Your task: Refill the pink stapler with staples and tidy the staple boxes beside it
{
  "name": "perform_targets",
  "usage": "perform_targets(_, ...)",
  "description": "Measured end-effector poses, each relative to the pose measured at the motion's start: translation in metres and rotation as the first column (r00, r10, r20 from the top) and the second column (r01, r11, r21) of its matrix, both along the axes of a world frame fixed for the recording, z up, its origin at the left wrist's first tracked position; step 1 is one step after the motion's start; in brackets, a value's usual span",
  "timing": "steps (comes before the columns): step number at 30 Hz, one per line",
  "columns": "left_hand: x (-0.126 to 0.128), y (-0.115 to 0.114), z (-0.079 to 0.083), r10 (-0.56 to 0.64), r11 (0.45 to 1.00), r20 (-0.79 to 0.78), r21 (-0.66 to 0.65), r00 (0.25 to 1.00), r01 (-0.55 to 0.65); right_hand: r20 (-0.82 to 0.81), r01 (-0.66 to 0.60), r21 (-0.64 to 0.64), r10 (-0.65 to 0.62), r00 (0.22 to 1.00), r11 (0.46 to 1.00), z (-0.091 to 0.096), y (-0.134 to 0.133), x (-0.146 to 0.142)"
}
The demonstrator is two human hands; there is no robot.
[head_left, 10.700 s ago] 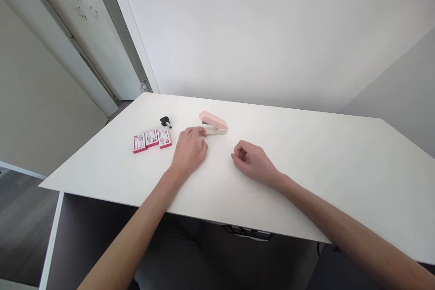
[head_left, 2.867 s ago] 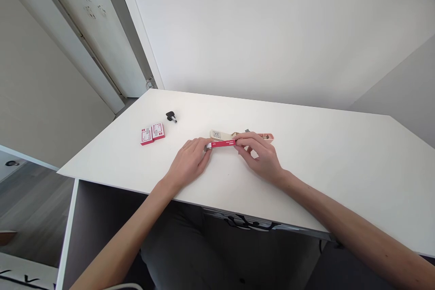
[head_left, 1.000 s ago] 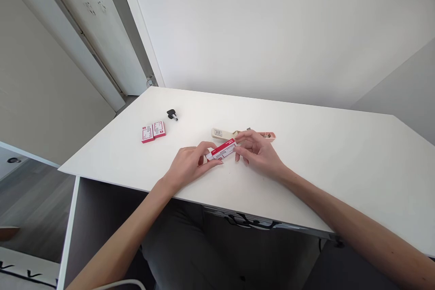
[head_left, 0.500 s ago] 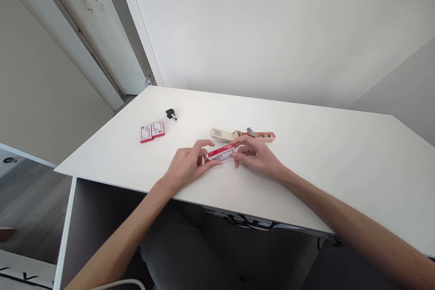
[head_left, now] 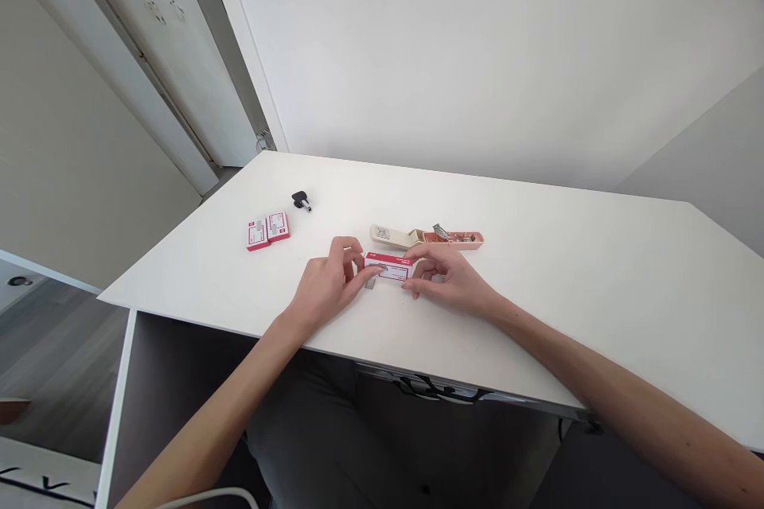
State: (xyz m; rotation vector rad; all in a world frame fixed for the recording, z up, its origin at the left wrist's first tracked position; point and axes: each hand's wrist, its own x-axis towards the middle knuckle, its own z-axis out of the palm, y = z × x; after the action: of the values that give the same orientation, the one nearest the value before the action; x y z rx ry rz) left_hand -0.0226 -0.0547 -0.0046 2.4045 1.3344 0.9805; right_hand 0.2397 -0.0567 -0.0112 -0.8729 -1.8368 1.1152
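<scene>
Left hand point(head_left: 334, 274) half-curled, thumb and fingers pinching left end of red-and-white box point(head_left: 396, 266). Right hand point(head_left: 447, 277) also half-curled, thumb and fingertips gripping box's right end. Box sits between hands, on near side of opened-out stapler point(head_left: 389, 236), cream base left, pink top right; can't tell if box touches white desk point(head_left: 537, 294). Small grey piece point(head_left: 371, 284) by left thumb, unclear what. Two matching boxes point(head_left: 258, 234) side by side at far left, black item with metal end point(head_left: 301, 200) near them.

There are three red-and-white boxes point(head_left: 395, 271), one stapler point(head_left: 396, 238), one small black-and-silver object point(head_left: 300, 200) and one table point(head_left: 537, 286).
</scene>
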Motion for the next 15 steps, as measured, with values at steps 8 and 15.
perform_targets(8, 0.0001, -0.0006, -0.0011, -0.045, 0.996, -0.065, 0.072, 0.997, 0.050, 0.007, -0.007, -0.013, 0.008, 1.000, 1.000, -0.0002, 0.0010, -0.0001)
perform_targets(15, 0.0004, -0.0017, 0.0055, -0.034, 0.999, -0.117, 0.022, 0.993, 0.037, -0.003, 0.017, -0.006, -0.017, 1.000, 1.000, 0.0007, 0.0017, -0.0015)
